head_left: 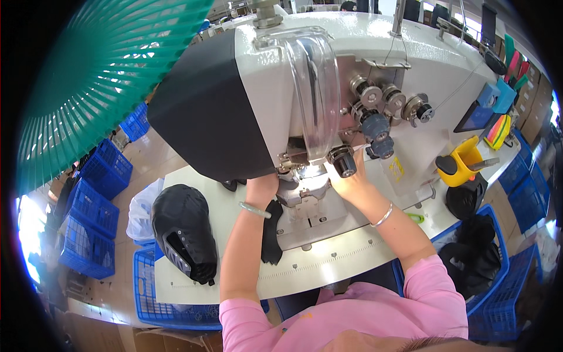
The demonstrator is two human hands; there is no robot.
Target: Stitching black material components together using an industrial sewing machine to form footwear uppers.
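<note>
A sewing machine with a white body and black end cover stands in front of me. My left hand reaches under the machine head, left of the lit needle area; its fingers are hidden behind the head. A black strip of material hangs down beside my left wrist. My right hand is raised on the needle area's right, next to a dark knob. The knobs cover part of its fingers, and I cannot make out what it holds, if anything. On the table's left lies a black shoe upper.
A green fan guard fills the upper left. Blue crates stand on the left floor, and a blue bin with black pieces sits at the right. A yellow holder and a green tool lie on the table.
</note>
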